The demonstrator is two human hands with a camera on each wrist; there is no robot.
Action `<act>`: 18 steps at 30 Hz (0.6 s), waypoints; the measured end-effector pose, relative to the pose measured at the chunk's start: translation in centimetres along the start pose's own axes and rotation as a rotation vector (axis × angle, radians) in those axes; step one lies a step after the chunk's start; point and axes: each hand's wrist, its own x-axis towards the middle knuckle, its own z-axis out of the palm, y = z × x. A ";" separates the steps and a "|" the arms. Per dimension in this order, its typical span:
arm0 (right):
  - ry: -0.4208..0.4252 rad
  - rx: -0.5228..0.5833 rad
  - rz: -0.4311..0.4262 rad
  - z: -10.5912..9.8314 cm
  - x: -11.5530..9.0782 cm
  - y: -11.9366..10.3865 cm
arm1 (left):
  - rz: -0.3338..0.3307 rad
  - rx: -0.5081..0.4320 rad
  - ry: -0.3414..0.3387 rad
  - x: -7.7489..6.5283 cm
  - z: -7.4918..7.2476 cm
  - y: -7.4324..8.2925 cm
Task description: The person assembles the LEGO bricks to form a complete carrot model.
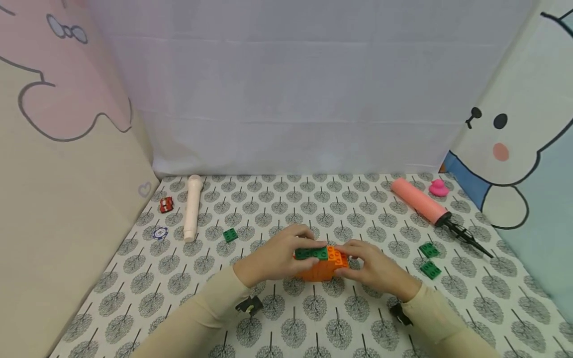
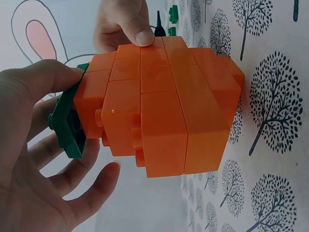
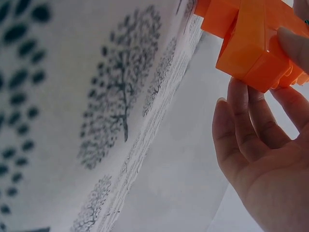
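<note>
An orange building-brick model (image 2: 159,111), wider in its middle layers, stands on the tree-patterned cloth between both hands. My left hand (image 1: 282,253) pinches a long green building brick (image 2: 70,121) at the model's top. That brick tilts in the left wrist view, with a gap under its lower side. On the other side, my right hand (image 1: 373,266) grips the model's upper right part, thumb on the near face and fingers on the far side. In the right wrist view, fingertips (image 3: 236,89) touch an orange brick (image 3: 246,58) from below.
A loose green brick (image 1: 230,234) lies left of the hands; two more, one green brick (image 1: 429,250) behind another (image 1: 430,269), lie right. Farther off are a white rod (image 1: 193,209), red toy car (image 1: 166,204), chip (image 1: 160,232), pink tube with black tip (image 1: 421,201) and pink duck (image 1: 438,188).
</note>
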 end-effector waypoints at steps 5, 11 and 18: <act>-0.005 0.000 -0.005 0.0 0.0 -0.2 | -0.005 -0.005 -0.007 -0.1 0.1 -0.2; 0.006 0.023 0.004 0.0 -0.2 -0.2 | 0.032 -0.023 0.048 -0.2 0.7 -0.6; 0.011 0.021 0.006 0.1 -0.1 -0.2 | -0.018 -0.057 0.082 -1.2 1.1 -1.1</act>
